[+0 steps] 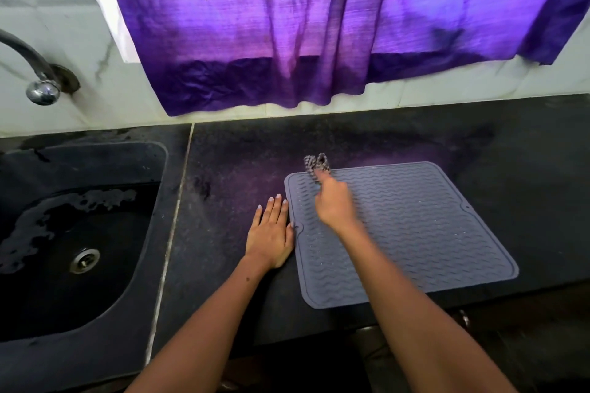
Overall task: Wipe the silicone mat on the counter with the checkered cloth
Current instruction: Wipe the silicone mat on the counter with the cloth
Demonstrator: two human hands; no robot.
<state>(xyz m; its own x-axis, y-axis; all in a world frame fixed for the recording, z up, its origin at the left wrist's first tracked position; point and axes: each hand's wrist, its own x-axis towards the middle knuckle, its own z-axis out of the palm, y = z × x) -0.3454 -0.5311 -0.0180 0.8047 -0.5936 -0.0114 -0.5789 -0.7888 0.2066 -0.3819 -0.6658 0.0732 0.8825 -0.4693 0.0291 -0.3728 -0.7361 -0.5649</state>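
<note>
1. A person leans over a dark counter (415, 140), where a grey silicone mat (415, 226) lies flat at the near edge, to the right of a wet black sink (79, 233).
2. The right hand (333, 201) reaches to the mat's far-left corner and holds a bunched checkered cloth (316, 164), which sits on the mat's far rim and spills onto the counter. The hand is blurred; its fingers look curled round the cloth, though the exact grip cannot be told.
3. The left hand (271, 230) lies flat on the counter, fingers straight and close together, its thumb side touching the mat's left edge.
4. Judged from the scene, the wipe is at one corner, with most of the ribbed surface yet to cover.
5. To do it well: flatten the cloth for more contact, follow the wavy ridges in overlapping passes, and keep the left hand bracing the edge so the mat does not slide.
6. A purple curtain (319, 25) hangs behind; a tap (35, 73) stands far left.
</note>
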